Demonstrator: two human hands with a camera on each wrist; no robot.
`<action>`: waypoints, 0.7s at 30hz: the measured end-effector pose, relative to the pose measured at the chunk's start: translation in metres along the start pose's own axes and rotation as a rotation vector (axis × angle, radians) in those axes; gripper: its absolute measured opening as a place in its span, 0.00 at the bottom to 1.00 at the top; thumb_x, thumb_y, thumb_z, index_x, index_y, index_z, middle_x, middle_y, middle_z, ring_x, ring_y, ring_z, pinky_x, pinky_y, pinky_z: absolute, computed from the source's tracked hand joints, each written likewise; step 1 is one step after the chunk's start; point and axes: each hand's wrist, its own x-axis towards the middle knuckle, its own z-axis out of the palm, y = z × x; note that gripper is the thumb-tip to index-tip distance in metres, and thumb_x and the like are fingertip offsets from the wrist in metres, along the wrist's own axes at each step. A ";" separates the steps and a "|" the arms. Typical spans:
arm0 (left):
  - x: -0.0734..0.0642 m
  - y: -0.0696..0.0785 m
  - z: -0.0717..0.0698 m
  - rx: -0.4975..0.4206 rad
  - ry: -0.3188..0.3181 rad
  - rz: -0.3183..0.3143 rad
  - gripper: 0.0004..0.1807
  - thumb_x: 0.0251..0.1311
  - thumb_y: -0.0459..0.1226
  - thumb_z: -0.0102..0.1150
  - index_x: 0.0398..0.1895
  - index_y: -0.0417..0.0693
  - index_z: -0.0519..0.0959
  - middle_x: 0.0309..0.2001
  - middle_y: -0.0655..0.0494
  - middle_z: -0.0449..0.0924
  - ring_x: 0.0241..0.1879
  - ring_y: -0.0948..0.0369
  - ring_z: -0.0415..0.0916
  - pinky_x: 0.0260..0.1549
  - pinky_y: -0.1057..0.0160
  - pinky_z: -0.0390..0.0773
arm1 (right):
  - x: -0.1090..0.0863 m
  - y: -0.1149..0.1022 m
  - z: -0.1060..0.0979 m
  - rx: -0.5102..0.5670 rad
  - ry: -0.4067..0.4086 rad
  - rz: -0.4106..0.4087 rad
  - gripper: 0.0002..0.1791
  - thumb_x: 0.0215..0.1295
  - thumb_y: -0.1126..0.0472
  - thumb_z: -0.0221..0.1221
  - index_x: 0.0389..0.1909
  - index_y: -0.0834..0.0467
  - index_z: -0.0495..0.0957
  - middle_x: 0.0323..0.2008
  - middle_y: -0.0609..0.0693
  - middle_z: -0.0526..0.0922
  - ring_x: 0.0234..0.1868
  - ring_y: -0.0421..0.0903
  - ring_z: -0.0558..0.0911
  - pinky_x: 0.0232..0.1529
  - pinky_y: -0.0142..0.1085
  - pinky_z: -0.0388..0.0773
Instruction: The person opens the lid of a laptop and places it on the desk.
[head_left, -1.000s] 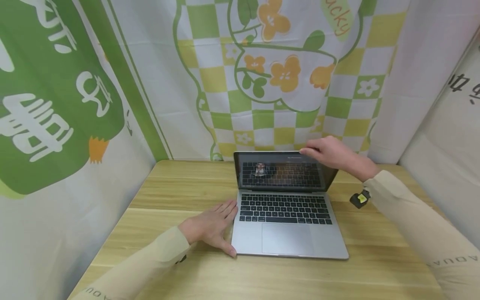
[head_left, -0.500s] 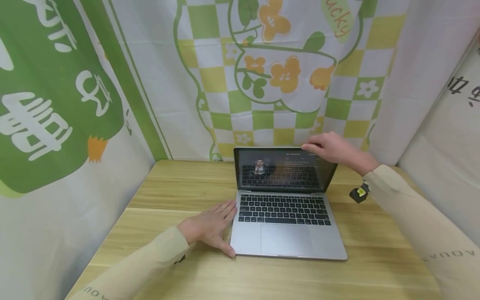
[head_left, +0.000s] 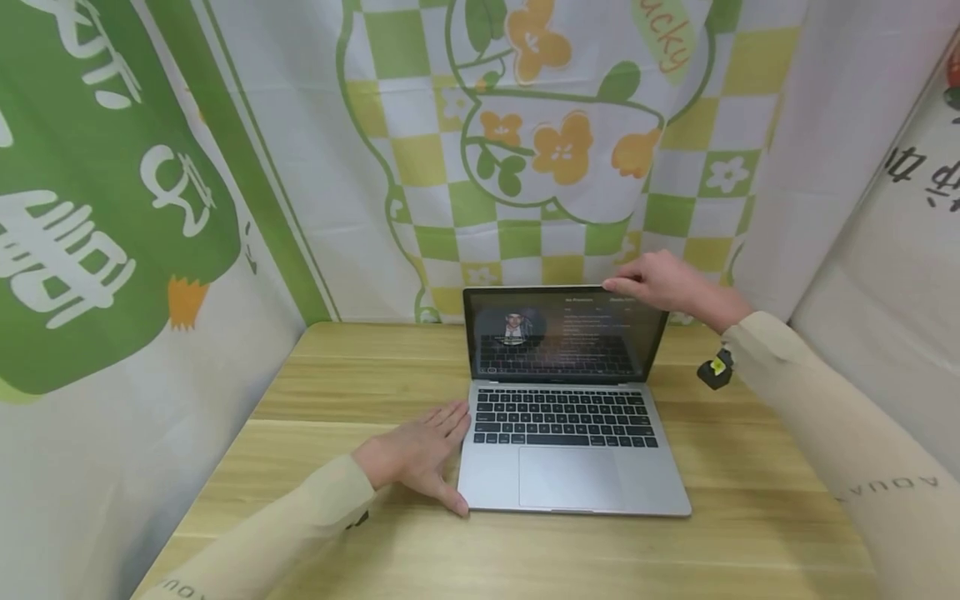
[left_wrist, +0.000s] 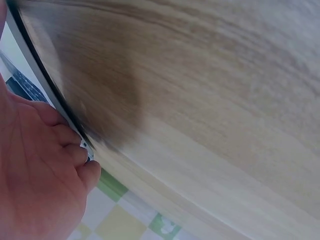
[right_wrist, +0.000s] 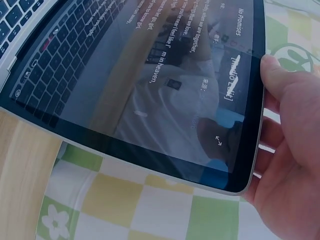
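Note:
A silver laptop (head_left: 570,479) stands unfolded on the wooden table, its black keyboard (head_left: 566,417) facing up. Its screen (head_left: 558,333) is lit and shows a round portrait with lines of text. My right hand (head_left: 660,282) grips the top edge of the lid near the right corner; in the right wrist view the thumb (right_wrist: 272,67) lies on the front rim and the fingers (right_wrist: 270,132) go behind the lid. My left hand (head_left: 420,457) lies along the left side of the base, fingers straight and thumb spread toward the front corner.
The wooden table (head_left: 337,367) ends at a patterned cloth (head_left: 487,200) hanging behind the laptop. More printed cloth (head_left: 75,192) hangs at the left, and a pale cloth (head_left: 885,283) at the right. A small black device (head_left: 716,369) is on the right wrist.
My right hand has moved up and back with the lid, so the screen stands more upright and shows more of its picture. The left hand stays at the base's side.

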 end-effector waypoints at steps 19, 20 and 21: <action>0.000 0.001 -0.002 0.005 -0.007 -0.003 0.76 0.35 0.85 0.42 0.78 0.40 0.44 0.79 0.42 0.35 0.79 0.49 0.35 0.77 0.52 0.46 | 0.011 0.019 0.003 0.087 -0.038 0.150 0.30 0.72 0.38 0.48 0.20 0.57 0.76 0.11 0.43 0.56 0.15 0.41 0.55 0.22 0.35 0.60; 0.000 0.001 -0.002 0.003 -0.007 -0.003 0.76 0.35 0.85 0.42 0.78 0.40 0.44 0.79 0.42 0.34 0.79 0.49 0.35 0.77 0.52 0.46 | 0.012 0.021 0.004 0.103 -0.034 0.156 0.30 0.72 0.38 0.48 0.19 0.57 0.75 0.11 0.43 0.56 0.15 0.41 0.54 0.22 0.35 0.60; 0.000 0.001 -0.001 -0.002 -0.005 -0.003 0.77 0.34 0.85 0.43 0.78 0.39 0.44 0.79 0.42 0.35 0.79 0.49 0.35 0.77 0.52 0.47 | 0.013 0.023 0.005 0.115 -0.030 0.162 0.31 0.72 0.38 0.49 0.19 0.57 0.74 0.11 0.43 0.56 0.16 0.41 0.54 0.22 0.35 0.60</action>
